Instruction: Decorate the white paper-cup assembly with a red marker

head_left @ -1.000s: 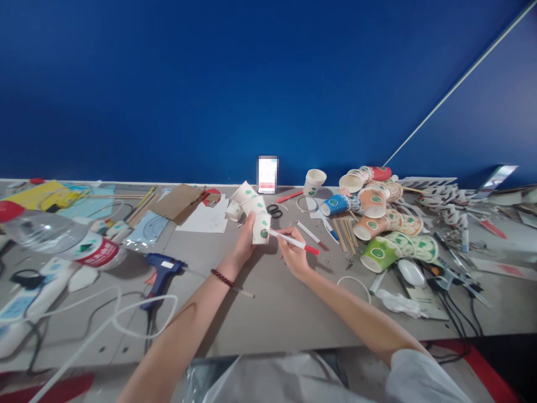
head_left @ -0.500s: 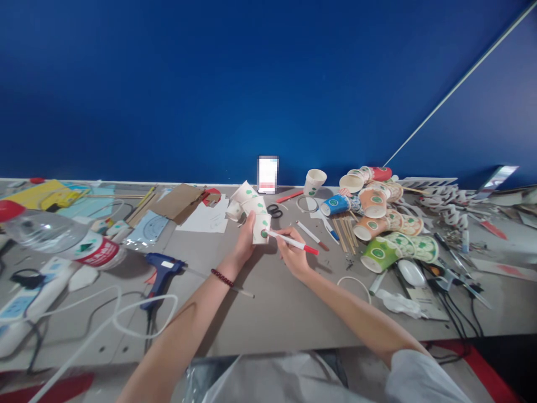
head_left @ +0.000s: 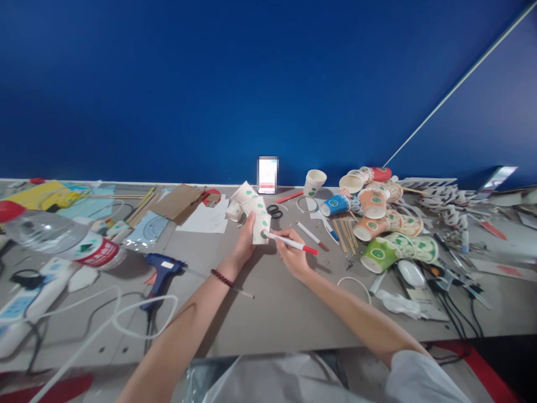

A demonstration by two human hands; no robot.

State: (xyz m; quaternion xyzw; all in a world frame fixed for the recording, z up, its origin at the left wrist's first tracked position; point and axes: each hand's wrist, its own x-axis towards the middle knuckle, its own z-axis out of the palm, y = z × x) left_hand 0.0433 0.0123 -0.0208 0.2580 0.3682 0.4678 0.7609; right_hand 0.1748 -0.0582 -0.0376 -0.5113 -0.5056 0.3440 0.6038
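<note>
My left hand (head_left: 244,244) grips a small white paper cup (head_left: 260,228) with a green dot, held on its side above the grey table (head_left: 268,313). A dark bead bracelet sits on that wrist. My right hand (head_left: 293,254) pinches a white pen with a red cap (head_left: 293,244); its tip touches the green dot on the cup. Just behind the held cup lie other white cups (head_left: 245,199).
A blue glue gun (head_left: 160,268) and white cables lie at the left, with a water bottle (head_left: 54,238). Coloured paper cups (head_left: 377,215), wooden sticks (head_left: 344,230), scissors (head_left: 274,211) and tools crowd the right. Cardboard (head_left: 178,201) and paper lie behind.
The pen tip has shifted slightly up and left on the cup's green dot. The hands have barely moved otherwise.
</note>
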